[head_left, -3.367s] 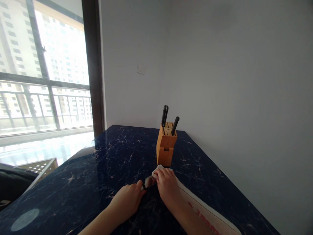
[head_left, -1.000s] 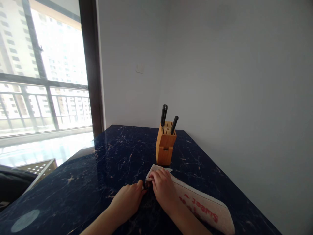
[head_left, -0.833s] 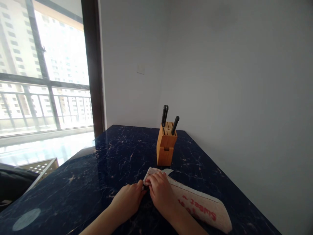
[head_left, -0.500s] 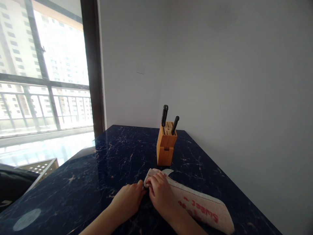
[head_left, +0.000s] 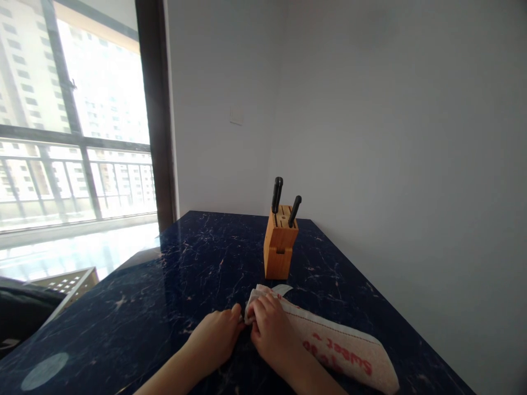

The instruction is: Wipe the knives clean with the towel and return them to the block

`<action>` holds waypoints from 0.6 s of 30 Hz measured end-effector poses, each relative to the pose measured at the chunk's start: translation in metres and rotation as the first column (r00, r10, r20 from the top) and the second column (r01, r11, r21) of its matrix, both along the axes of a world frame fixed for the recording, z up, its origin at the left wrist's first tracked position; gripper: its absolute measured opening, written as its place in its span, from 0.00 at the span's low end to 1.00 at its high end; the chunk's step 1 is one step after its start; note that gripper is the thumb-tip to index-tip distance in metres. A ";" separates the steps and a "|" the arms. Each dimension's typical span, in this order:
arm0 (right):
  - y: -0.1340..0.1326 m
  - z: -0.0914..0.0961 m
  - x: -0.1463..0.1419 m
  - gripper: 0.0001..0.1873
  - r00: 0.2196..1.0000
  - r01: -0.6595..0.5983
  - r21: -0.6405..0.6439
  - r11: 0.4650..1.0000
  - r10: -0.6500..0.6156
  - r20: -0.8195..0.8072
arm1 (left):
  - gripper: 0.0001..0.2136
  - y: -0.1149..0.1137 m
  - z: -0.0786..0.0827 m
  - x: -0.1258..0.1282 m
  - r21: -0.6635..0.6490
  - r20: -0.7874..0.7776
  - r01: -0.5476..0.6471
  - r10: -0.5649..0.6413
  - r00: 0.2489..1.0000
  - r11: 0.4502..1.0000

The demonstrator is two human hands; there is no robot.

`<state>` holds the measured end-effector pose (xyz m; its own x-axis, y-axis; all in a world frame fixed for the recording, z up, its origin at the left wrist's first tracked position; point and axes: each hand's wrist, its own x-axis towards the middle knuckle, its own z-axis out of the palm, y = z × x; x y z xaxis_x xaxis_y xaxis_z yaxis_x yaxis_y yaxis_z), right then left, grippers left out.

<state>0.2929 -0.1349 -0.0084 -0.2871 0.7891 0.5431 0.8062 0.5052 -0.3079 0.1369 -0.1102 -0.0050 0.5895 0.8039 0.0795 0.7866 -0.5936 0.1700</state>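
Note:
My left hand is closed around the handle end of a knife; the handle itself is almost wholly hidden by the fingers. The pale tip of the knife blade shows beyond a towel, which is light pink and white with red lettering. My right hand grips the towel's bunched end, folded around the middle of the blade. From there the towel trails to the lower right across the tabletop, partly under my right forearm. Both hands are close together, just in front of the wooden knife block.
Two black-handled knives stand in the block's slots. The dark blue marbled table meets white walls at the back and right. A pale round patch lies at its near left. Beyond the left edge are a perforated crate and black cloth.
My right hand and the towel have shifted slightly to the right, away from my left hand. The left hand and the knife look nearly unmoved.

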 end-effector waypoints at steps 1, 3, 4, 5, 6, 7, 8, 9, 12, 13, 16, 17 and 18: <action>0.001 -0.001 0.000 0.14 1.000 0.009 0.008 1.000 -0.009 0.001 | 0.11 0.000 0.000 0.000 -0.003 -0.003 0.002 -0.002 1.000 1.000; 0.004 -0.003 0.002 0.14 0.999 0.050 0.019 0.999 -0.050 0.012 | 0.12 0.001 0.001 0.000 -0.011 -0.005 -0.011 0.011 1.000 1.000; 0.006 -0.003 0.003 0.14 0.996 0.087 0.016 0.996 -0.087 0.026 | 0.12 0.001 0.000 0.001 -0.014 -0.003 -0.024 0.024 1.000 1.000; 0.009 -0.003 0.006 0.13 0.990 0.134 0.009 0.991 -0.135 0.045 | 0.12 0.001 0.000 0.001 -0.015 0.001 -0.036 0.036 0.999 0.999; 0.012 -0.002 0.010 0.12 0.980 0.188 -0.001 0.982 -0.188 0.070 | 0.13 0.001 0.000 0.002 -0.014 0.006 -0.047 0.047 0.999 0.999; 0.015 -0.001 0.015 0.11 0.964 0.248 -0.009 0.969 -0.245 0.105 | 0.13 0.000 -0.001 0.003 -0.015 0.009 -0.055 0.055 0.998 0.998; 0.017 0.001 0.021 0.11 0.943 0.305 -0.011 0.952 -0.301 0.144 | 0.14 -0.001 -0.001 0.003 -0.014 0.011 -0.062 0.062 0.998 0.998; 0.019 0.003 0.027 0.11 0.920 0.356 -0.008 0.935 -0.348 0.180 | 0.14 -0.002 -0.002 0.004 -0.012 0.011 -0.066 0.066 0.998 0.998; 0.024 0.008 0.050 0.11 0.867 0.451 0.015 0.893 -0.442 0.232 | 0.15 -0.005 0.000 0.003 0.012 0.011 -0.059 0.058 0.998 0.998; 0.025 0.009 0.058 0.11 0.857 0.469 0.020 0.883 -0.460 0.231 | 0.16 -0.005 0.002 0.001 0.024 0.011 -0.048 0.048 0.999 0.999; 0.027 0.009 0.078 0.12 0.836 0.513 0.028 0.858 -0.507 0.211 | 0.16 0.000 0.014 -0.014 0.049 0.025 -0.042 0.041 0.999 0.998; 0.027 0.008 0.083 0.12 0.829 0.527 0.028 0.849 -0.521 0.204 | 0.16 0.004 0.018 -0.021 0.053 0.056 -0.063 0.060 0.997 0.997; 0.028 0.007 0.087 0.12 0.821 0.541 0.029 0.841 -0.535 0.197 | 0.15 0.008 0.023 -0.028 0.046 0.118 -0.072 0.066 0.991 0.996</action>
